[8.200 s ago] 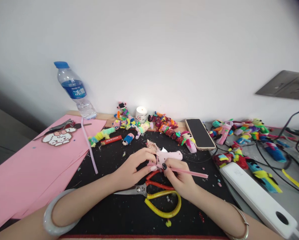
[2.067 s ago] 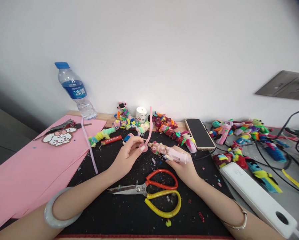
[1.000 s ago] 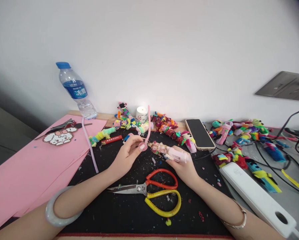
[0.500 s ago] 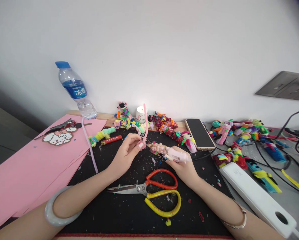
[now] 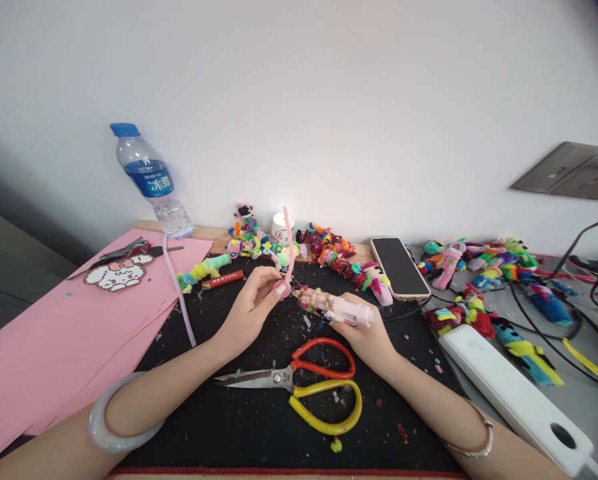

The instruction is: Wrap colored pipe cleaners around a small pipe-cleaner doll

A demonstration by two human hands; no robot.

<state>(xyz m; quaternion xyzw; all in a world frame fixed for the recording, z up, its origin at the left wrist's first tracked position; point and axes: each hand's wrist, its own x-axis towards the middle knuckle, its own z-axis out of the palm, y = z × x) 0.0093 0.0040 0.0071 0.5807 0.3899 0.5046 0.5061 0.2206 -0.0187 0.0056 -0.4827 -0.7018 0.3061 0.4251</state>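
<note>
My left hand (image 5: pixel 259 297) pinches a pink pipe cleaner (image 5: pixel 289 247) between thumb and fingers. Its lower end is curled into a small coil at the fingertips, while the rest stands up almost straight. In my right hand (image 5: pixel 366 333) is a pale pink glue gun (image 5: pixel 351 311), its front half crusted with dried glue and coloured fluff. The nozzle points left at the coil, with a small gap visible; the fingers around the handle are mostly hidden. Scissors (image 5: pixel 283 378) with one red and one yellow handle lie below both hands on the black mat (image 5: pixel 219 427).
Pink sheets (image 5: pixel 79 333) cover the left side, near a leaning water bottle (image 5: pixel 151 180) and a lilac pipe cleaner (image 5: pixel 177 287). Fuzzy figures (image 5: pixel 341 263) line the back beside a phone (image 5: pixel 399 268). A white power strip (image 5: pixel 513 393) and black cables occupy the right.
The upright end of the pink pipe cleaner has tilted slightly left. The glue gun has turned a little in my right hand and its nozzle sits marginally farther left.
</note>
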